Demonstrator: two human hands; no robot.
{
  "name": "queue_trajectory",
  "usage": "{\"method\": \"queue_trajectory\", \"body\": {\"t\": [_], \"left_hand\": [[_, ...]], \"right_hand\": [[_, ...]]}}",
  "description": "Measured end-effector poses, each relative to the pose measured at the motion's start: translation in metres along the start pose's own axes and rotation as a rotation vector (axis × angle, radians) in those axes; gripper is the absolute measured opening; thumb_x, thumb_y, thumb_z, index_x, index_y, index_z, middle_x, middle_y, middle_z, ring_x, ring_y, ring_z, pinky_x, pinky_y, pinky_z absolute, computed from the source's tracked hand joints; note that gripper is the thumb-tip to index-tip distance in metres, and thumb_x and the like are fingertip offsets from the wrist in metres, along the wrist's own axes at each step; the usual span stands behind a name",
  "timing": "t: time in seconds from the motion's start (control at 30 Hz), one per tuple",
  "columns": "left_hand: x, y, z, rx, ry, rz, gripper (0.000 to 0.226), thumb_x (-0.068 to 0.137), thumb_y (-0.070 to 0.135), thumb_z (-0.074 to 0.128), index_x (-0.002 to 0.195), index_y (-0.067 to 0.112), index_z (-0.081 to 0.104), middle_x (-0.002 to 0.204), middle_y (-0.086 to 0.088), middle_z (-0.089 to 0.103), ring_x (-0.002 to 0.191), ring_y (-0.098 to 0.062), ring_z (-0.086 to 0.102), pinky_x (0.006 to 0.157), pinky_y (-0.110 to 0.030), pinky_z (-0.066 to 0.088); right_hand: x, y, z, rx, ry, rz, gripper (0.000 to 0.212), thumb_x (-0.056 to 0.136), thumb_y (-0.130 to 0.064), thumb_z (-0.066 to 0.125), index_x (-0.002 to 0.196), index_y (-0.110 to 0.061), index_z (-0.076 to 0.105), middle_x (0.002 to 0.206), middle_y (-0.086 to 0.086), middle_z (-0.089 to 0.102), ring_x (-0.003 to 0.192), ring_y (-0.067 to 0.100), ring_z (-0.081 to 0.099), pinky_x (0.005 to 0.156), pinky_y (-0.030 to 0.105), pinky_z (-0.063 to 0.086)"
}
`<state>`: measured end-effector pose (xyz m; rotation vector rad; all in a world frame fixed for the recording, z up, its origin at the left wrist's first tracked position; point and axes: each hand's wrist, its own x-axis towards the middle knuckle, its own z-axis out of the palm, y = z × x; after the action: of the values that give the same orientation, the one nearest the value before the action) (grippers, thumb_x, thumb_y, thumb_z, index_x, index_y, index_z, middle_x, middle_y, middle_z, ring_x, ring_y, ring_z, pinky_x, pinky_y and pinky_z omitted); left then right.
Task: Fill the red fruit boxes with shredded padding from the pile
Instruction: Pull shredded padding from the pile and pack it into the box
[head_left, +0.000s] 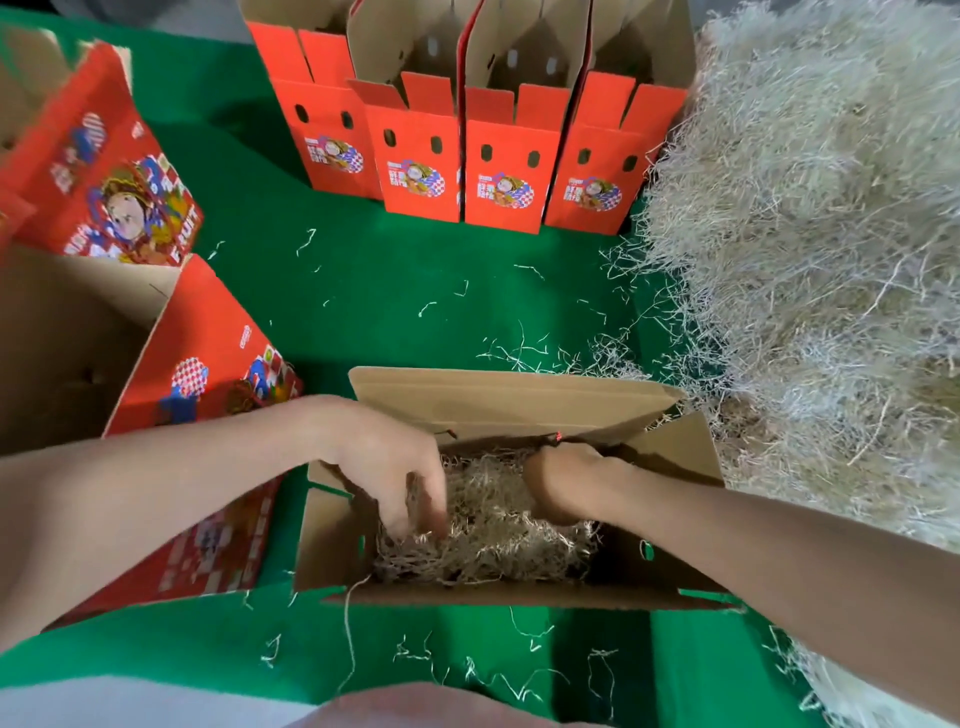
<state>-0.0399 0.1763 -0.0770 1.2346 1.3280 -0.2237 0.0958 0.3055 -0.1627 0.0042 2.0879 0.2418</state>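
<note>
An open cardboard fruit box stands right in front of me, brown inside, holding a layer of pale shredded padding. Both hands are inside it. My left hand reaches down with its fingers pushed into the shreds at the box's left side. My right hand is bent at the wrist and presses into the padding at the right; its fingers are hidden. A big pile of shredded padding fills the right side of the table.
Several upright red fruit boxes stand open in a row at the back. More red boxes lie at the left beside an open brown box. Loose shreds are scattered over the green table cover.
</note>
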Motion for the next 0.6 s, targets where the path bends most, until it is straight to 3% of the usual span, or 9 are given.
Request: {"method": "queue_trajectory", "body": {"t": [0.1,0.2,0.23,0.3,0.4,0.47,0.53,0.6], "left_hand": [[-0.003,-0.005,0.0,0.101,-0.106,-0.051,0.028,0.082,0.008,0.068,0.109,0.007,0.068,0.083,0.009,0.068,0.057,0.006,0.053,0.047,-0.008,0.036],[0.008,-0.013,0.012,0.229,-0.085,-0.086,0.004,0.078,0.011,0.069,0.079,0.01,0.073,0.062,0.018,0.061,0.059,0.006,0.052,0.057,-0.009,0.038],[0.011,-0.015,0.015,0.29,0.001,-0.109,0.006,0.078,0.011,0.068,0.075,0.008,0.072,0.06,0.015,0.059,0.058,0.001,0.051,0.052,-0.008,0.037],[0.017,-0.018,0.019,0.377,0.224,-0.132,0.015,0.082,0.008,0.061,0.068,0.009,0.066,0.061,0.003,0.057,0.055,-0.01,0.047,0.043,-0.009,0.032],[0.02,-0.022,0.018,0.379,0.505,-0.198,0.015,0.083,0.0,0.048,0.075,0.01,0.057,0.074,-0.01,0.052,0.063,-0.023,0.044,0.052,-0.027,0.037],[0.019,-0.024,0.017,0.327,0.62,-0.19,0.014,0.083,-0.003,0.047,0.082,0.0,0.06,0.081,-0.014,0.062,0.07,-0.03,0.056,0.06,-0.037,0.046],[0.019,-0.026,0.017,0.331,0.601,-0.171,0.017,0.083,-0.004,0.046,0.089,0.0,0.062,0.088,-0.015,0.064,0.079,-0.033,0.06,0.065,-0.041,0.049],[0.02,-0.026,0.018,0.38,0.506,-0.189,0.016,0.085,-0.003,0.045,0.089,0.001,0.06,0.088,-0.015,0.058,0.078,-0.032,0.053,0.059,-0.033,0.041]], "right_hand": [[-0.004,-0.005,0.0,0.056,0.163,-0.061,0.029,0.097,-0.013,0.043,0.123,-0.006,0.055,0.125,0.013,0.056,0.108,0.028,0.058,0.072,0.033,0.049],[-0.012,-0.003,0.0,0.068,-0.027,-0.091,0.034,0.098,-0.02,0.041,0.127,-0.004,0.051,0.127,0.011,0.054,0.105,0.027,0.056,0.08,0.031,0.046],[-0.017,-0.002,-0.004,0.038,-0.043,-0.069,0.031,0.097,-0.015,0.042,0.123,-0.002,0.054,0.122,0.012,0.056,0.099,0.026,0.057,0.077,0.031,0.046],[-0.03,-0.003,-0.02,0.057,0.112,-0.043,0.021,0.092,-0.006,0.046,0.107,-0.003,0.061,0.105,0.011,0.059,0.084,0.024,0.058,0.065,0.028,0.045],[-0.038,-0.018,-0.05,0.399,0.454,-0.214,0.01,0.087,-0.008,0.054,0.084,-0.013,0.062,0.08,0.001,0.057,0.07,0.019,0.056,0.059,0.026,0.047],[-0.043,-0.029,-0.065,0.615,0.439,-0.376,0.016,0.087,-0.01,0.056,0.096,-0.02,0.065,0.084,-0.005,0.061,0.074,0.008,0.057,0.066,0.02,0.049],[-0.037,-0.035,-0.069,0.667,0.275,-0.46,0.032,0.088,-0.009,0.057,0.118,-0.021,0.061,0.104,-0.004,0.065,0.082,0.001,0.058,0.074,0.013,0.049],[-0.023,-0.033,-0.058,0.534,0.086,-0.413,0.043,0.091,-0.008,0.054,0.131,-0.021,0.051,0.127,0.0,0.056,0.104,0.016,0.06,0.088,0.028,0.051]]}}
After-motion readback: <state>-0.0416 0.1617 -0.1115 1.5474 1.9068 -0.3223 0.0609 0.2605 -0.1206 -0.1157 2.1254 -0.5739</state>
